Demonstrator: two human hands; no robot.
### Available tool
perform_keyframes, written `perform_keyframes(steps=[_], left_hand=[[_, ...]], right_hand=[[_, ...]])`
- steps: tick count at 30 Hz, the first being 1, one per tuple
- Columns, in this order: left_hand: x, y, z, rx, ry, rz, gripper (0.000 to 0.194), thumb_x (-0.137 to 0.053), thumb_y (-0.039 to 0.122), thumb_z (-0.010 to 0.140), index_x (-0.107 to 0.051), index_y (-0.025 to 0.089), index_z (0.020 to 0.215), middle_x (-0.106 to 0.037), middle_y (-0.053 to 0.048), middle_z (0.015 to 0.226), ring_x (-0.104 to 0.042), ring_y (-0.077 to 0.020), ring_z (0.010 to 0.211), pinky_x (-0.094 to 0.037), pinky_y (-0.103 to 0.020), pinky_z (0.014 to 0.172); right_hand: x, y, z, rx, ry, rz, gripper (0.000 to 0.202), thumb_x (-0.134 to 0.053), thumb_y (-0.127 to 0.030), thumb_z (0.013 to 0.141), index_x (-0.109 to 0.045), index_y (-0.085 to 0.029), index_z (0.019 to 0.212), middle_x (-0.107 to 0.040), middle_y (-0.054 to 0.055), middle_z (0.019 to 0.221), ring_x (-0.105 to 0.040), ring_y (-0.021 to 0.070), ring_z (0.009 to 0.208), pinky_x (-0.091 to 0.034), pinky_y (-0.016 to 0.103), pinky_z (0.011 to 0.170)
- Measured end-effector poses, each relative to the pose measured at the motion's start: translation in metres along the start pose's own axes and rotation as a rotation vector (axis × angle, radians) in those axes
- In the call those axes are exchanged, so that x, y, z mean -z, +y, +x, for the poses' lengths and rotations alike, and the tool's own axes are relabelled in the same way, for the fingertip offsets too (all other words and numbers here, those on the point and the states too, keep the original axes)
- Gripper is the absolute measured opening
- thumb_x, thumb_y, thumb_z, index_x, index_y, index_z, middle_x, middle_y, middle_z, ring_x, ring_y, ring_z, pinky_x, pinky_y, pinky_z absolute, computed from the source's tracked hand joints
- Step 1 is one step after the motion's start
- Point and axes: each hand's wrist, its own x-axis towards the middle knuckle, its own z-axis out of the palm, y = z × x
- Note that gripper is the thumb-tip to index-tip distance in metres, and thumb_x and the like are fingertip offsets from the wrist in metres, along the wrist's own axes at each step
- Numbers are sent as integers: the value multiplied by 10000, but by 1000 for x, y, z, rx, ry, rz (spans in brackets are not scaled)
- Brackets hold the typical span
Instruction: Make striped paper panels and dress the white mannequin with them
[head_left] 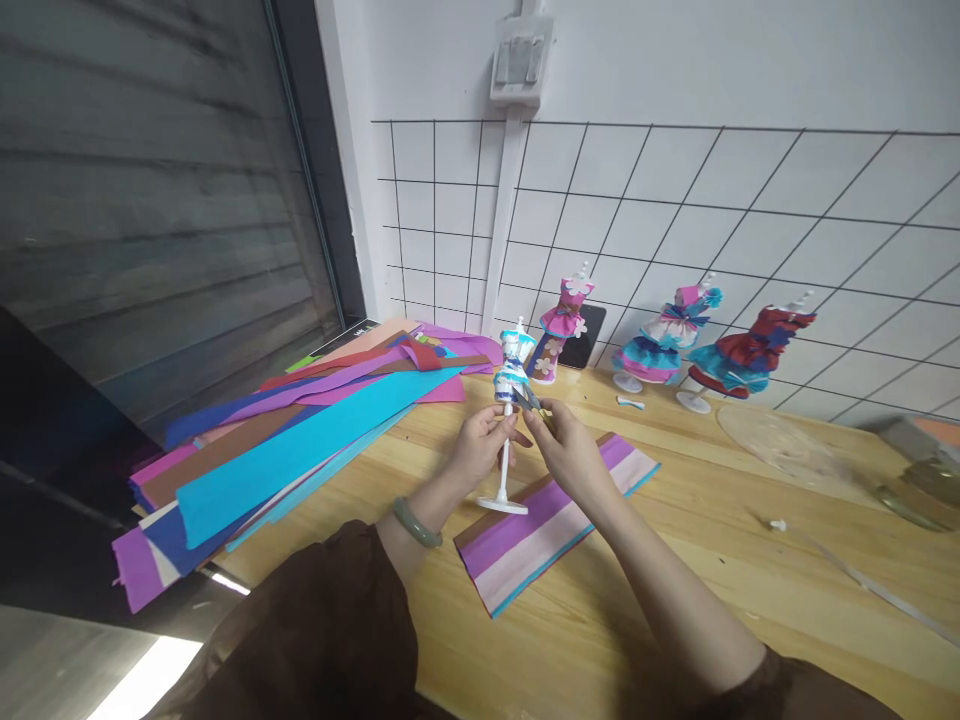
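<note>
A miniature dress form (515, 352) stands upright on a white pole with a round base, wrapped in white, turquoise and dark blue paper. My left hand (482, 447) grips its pole just below the paper skirt. My right hand (574, 450) is closed around small scissors (531, 398), whose grey blades reach the skirt's lower edge. Fingers hide most of the scissors' handles. Beneath the hands lies a striped strip of crepe paper (525, 538) in brown, purple, pale pink and blue. Whether the round base touches it, I cannot tell.
Crepe paper strips (315, 430) are heaped at the left. Along the back wall stand a pink dress form (566, 310), a blue-and-white one (667, 335) and a red one (757, 350). A dark phone (591, 338) leans there. A white ribbon (877, 588) lies at the right.
</note>
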Motion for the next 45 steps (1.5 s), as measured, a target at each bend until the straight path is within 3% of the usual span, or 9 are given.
perform_keyframes(steps=[19, 27, 36, 45], left_hand=[[-6, -5, -4, -53, 34, 80, 343, -520, 427, 788, -532, 157, 998, -561, 12, 564, -448, -74, 343, -347, -187, 334], [-10, -4, -7, -47, 50, 76, 320, -526, 415, 781, -558, 170, 984, -576, 6, 583, -461, -81, 352, -350, -194, 339], [-11, -3, -4, -38, 43, -45, 298, -546, 402, 776, -558, 152, 937, -548, 6, 635, -462, -61, 416, -366, -181, 396], [-3, 10, -2, -25, -15, -81, 449, -579, 369, 757, -446, 191, 1148, -576, 0, 679, -508, -76, 474, -401, -189, 453]], right_hand=[[-12, 5, -1, -33, 47, 54, 356, -387, -453, 831, -514, -182, 1025, -577, 10, 643, -537, 169, 564, -356, 260, 533], [-18, 7, -4, 8, 59, 154, 528, -391, -435, 843, -319, -214, 1317, -615, 34, 778, -574, 173, 619, -432, 296, 593], [-18, 5, -3, 35, 65, 196, 505, -390, -442, 844, -401, -216, 1296, -624, 43, 799, -583, 191, 698, -453, 307, 621], [-17, 7, -3, 65, 84, 181, 504, -377, -443, 854, -407, -209, 1299, -644, 55, 818, -598, 208, 738, -451, 314, 647]])
